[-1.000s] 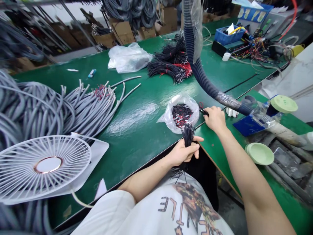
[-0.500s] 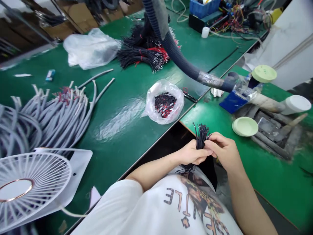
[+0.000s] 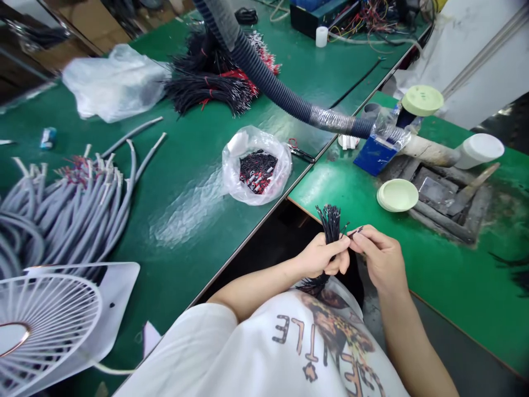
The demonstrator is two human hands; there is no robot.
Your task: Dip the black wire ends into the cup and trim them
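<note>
A bundle of thin black wires point(image 3: 330, 223) stands upright in my left hand point(image 3: 322, 257), whose fingers are wrapped round its middle. The wires' upper ends fan out above the fist, and their lower ends hang out by my shirt. Close on its right, my right hand point(image 3: 378, 256) pinches a thin black wire point(image 3: 356, 232) between thumb and fingertips. That wire's tip lies near my left thumb; whether it is separate from the bundle I cannot tell. Ahead, a clear plastic bag point(image 3: 283, 179) holds small black and red pieces.
Grey cables point(image 3: 95, 193) and a white fan point(image 3: 53, 320) lie to the left. Black and red wire bundles point(image 3: 215, 94) sit behind the bag. A ribbed hose point(image 3: 281, 82) reaches to a blue box point(image 3: 375, 155). On the right bench are a pale green dish point(image 3: 399, 195) and scissors-like tool point(image 3: 301, 151) nearby.
My right hand has drawn slightly away from the bundle, and a thin wire now shows in its pinch. The camera view has shifted, so the bench things appear further left.
</note>
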